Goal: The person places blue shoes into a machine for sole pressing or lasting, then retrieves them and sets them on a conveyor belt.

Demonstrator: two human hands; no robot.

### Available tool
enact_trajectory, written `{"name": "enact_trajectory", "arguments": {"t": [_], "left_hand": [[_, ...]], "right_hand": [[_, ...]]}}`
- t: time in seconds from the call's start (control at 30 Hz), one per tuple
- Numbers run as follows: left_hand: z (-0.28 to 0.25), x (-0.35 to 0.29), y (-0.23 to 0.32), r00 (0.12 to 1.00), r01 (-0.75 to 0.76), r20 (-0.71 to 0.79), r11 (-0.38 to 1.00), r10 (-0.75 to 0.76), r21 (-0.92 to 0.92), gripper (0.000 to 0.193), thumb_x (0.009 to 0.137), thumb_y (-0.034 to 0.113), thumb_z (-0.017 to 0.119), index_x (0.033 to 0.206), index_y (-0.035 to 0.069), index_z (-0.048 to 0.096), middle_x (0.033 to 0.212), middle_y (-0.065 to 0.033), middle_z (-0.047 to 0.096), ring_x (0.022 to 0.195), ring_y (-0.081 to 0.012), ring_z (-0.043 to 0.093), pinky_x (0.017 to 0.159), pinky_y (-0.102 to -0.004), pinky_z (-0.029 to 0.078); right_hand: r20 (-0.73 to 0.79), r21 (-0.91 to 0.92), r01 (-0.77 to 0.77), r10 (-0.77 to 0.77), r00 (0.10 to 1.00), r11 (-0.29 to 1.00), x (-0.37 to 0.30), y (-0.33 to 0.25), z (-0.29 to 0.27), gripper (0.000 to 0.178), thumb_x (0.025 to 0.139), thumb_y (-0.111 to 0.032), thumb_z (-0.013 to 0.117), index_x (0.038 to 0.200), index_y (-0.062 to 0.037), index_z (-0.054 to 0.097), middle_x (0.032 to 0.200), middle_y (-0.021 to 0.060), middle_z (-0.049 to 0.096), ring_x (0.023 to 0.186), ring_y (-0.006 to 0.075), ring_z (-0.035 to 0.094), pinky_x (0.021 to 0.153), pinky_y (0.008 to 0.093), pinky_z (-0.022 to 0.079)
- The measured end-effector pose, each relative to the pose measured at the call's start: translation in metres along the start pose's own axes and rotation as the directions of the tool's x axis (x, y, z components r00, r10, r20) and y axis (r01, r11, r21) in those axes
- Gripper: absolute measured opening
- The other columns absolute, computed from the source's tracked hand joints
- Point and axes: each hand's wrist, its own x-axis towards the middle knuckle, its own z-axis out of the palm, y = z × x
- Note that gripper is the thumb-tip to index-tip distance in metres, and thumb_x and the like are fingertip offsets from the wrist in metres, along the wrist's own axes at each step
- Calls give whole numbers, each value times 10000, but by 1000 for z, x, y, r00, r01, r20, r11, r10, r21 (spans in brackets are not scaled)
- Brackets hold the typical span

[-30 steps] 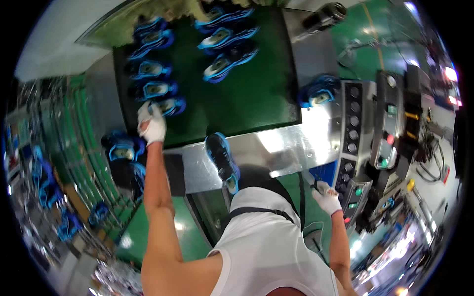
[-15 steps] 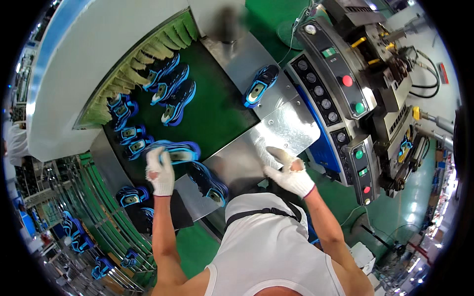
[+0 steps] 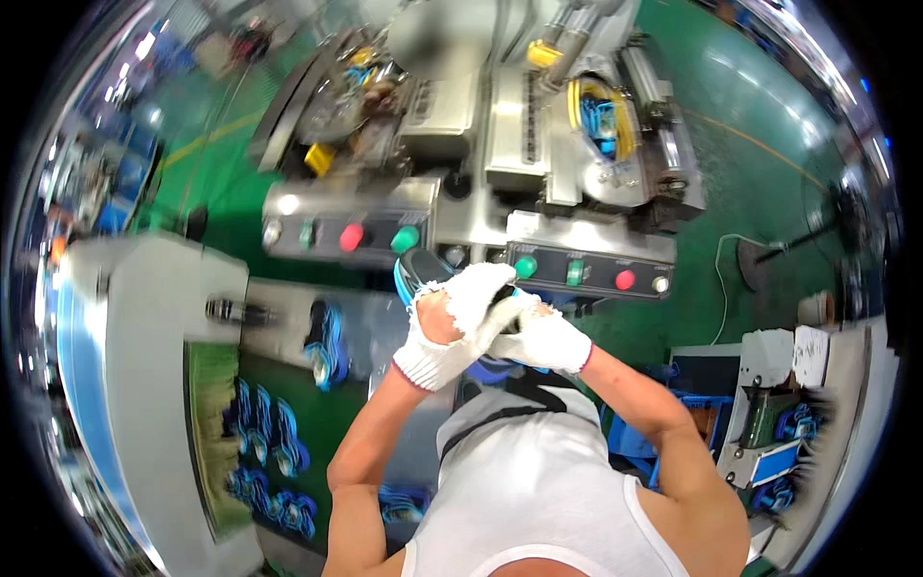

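A dark shoe with a bright blue sole edge (image 3: 415,270) is up in front of me, close to the machine's control panels. My left hand (image 3: 456,317), in a white knit glove, is closed round the shoe and covers much of it. My right hand (image 3: 540,337), gloved alike, grips the same shoe from the other side, fingers meeting the left ones. The rest of the shoe is hidden behind the gloves. Another blue and black shoe (image 3: 328,346) stands on the metal ledge to the left.
Ahead stands a two-station machine with a left button panel (image 3: 351,231) and a right button panel (image 3: 591,266). A blue shoe (image 3: 598,120) sits in its right station. On the left, several shoes (image 3: 274,433) lie on a green conveyor beside a bristled opening (image 3: 213,433).
My view has swung right, from the conveyor to the machine. My left hand, earlier at a shoe on the belt, and my right hand, earlier open, now hold a shoe together.
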Motion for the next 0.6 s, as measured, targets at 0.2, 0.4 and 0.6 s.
{"name": "enact_trajectory", "arguments": {"t": [0.2,0.4,0.6], "left_hand": [[109,180,11,997,36,-51,962,-52,-271,483,957,48,666,1412,-16,515,1307,-204,624,1114,-280,693,965,-383,553],[297,305,-73,849,528,66,841,-524,-121,831,885,362,745,1497,-58,373,1391,-305,562,1355,-410,536,1121,-431,438],[375,338,-171,813,560,-10,779,-582,282,735,850,280,698,1388,-80,348,1372,-360,531,1250,-504,566,1058,-504,462]], "right_hand": [[-287,896,149,290,913,419,-93,51,-103,706,785,-67,760,1448,18,532,1330,82,648,1156,180,631,1004,338,514],[-620,782,464,592,515,416,-182,95,-99,758,724,-101,691,1432,22,450,1340,145,608,1179,296,650,999,454,567],[-623,777,414,679,388,475,-216,94,-78,781,839,-225,730,1523,-118,370,1347,86,578,1174,257,614,992,448,539]]}}
